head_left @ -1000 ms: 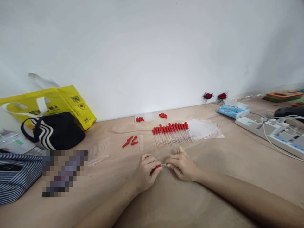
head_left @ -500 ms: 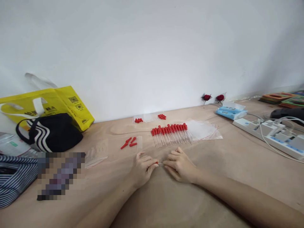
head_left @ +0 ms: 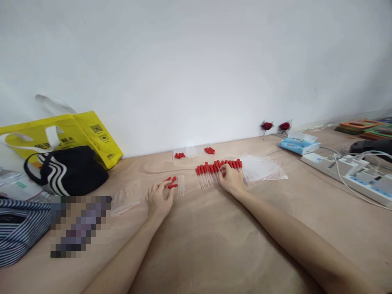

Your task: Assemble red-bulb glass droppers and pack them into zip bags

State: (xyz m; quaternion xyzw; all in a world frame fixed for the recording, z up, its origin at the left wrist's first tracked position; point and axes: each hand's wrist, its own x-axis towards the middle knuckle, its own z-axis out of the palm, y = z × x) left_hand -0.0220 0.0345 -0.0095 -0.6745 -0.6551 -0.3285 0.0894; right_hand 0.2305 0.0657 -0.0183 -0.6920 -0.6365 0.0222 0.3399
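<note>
My right hand (head_left: 230, 179) is at the row of red-capped droppers (head_left: 203, 171), its fingers closed on a dropper among the others and hiding part of the row. Red rubber bulbs top the droppers, with thin clear tubes pointing towards me. Over on the left, my left hand (head_left: 159, 200) reaches with fingers apart to a few loose red rubber bulbs (head_left: 173, 185); its fingertips partly cover them. A small set of bare clear tubes (head_left: 181, 185) lies side by side just right of that hand.
Small plastic bags (head_left: 260, 167) lie right of the row, and another clear bag (head_left: 127, 198) lies left. More red bulbs (head_left: 210, 150) rest near the wall. A yellow bag (head_left: 82, 126) and black pouch (head_left: 76, 171) stand left; a tissue pack (head_left: 297, 145) and power strip (head_left: 346, 175) sit right.
My hands have parted from the dropper they both held in front of me. The right went forward to the row, and the left moved left to the loose bulbs and opened.
</note>
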